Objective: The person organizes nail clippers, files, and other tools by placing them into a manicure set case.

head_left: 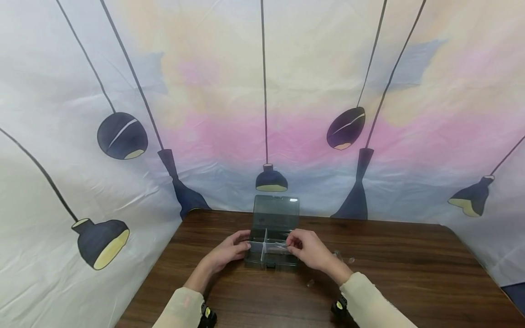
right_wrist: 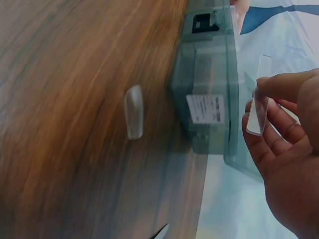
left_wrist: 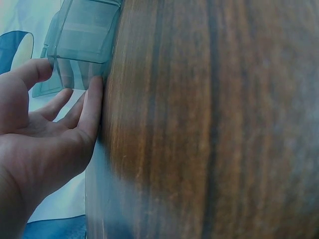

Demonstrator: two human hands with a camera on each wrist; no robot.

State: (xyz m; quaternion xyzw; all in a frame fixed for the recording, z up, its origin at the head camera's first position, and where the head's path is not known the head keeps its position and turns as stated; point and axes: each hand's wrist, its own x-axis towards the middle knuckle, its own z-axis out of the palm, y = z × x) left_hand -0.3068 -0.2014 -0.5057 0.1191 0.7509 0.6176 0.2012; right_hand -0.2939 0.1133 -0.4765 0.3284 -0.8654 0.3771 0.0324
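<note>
A see-through grey-green plastic compartment box [head_left: 280, 263] sits on the table with its lid [head_left: 275, 213] raised at the back. Clear dividers [head_left: 264, 250] cross inside it. My left hand [head_left: 230, 247] rests against the box's left side. In the left wrist view, its fairly straight fingers [left_wrist: 90, 107] touch the side wall low down, with the thumb near the upper rim. Over the right part of the box, my right hand [head_left: 308, 248] pinches a thin clear plastic divider [right_wrist: 257, 113] between thumb and fingers, tilted in the right wrist view.
Loose clear plastic pieces lie on the wooden table [head_left: 389, 282]: one piece [head_left: 310, 283] in front of my right wrist, another piece [head_left: 351, 260] to its right. A printed label [right_wrist: 205, 108] is on the box. Behind the table hangs a lamp-patterned cloth [head_left: 229, 136].
</note>
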